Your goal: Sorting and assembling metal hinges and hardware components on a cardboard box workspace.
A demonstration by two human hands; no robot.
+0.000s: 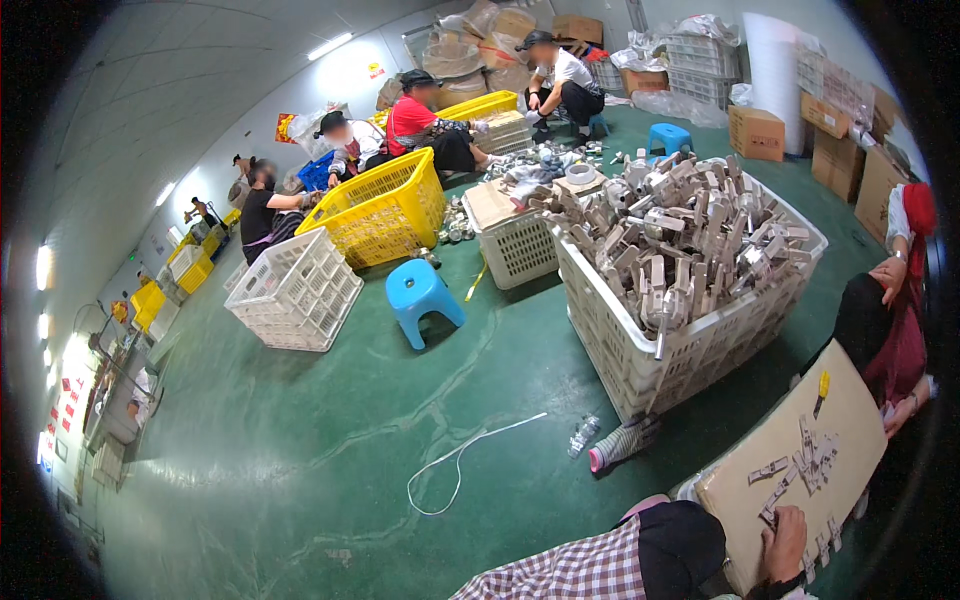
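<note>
Workshop floor, green-painted (330, 430), seen from head cam: one hand (783, 545), fingers curled, presses down on the lower edge of a tan cardboard sheet (850, 420) at lower right; can't tell whether it's the wearer's left or right, & the other hand isn't in shot. A dark cuff over a plaid sleeve (580, 572) runs in from the bottom edge toward that hand. Small grey metal parts (805, 462) lie scattered on the cardboard, just above the fingers, w/ a yellow-handled tool (822, 388) near the sheet's upper end.

Directly behind the sheet stands a big white plastic crate (640, 350), heaped w/ grey metal fittings (680, 225). A clear plastic bottle (583, 436) & a striped sock-like cloth (625, 442) lie on the floor at the crate's foot; a loose white cord (455, 460) loops nearby.

Mid-floor: blue plastic stool (420, 295), an empty-looking white crate (295, 290) tipped at an angle, a yellow crate (385, 210) beyond. Several other workers sit low among crates along the far wall; another person in red & black (890, 330) sits at the right edge, beside the cardboard. Cardboard boxes (757, 132) stack up at back right.
</note>
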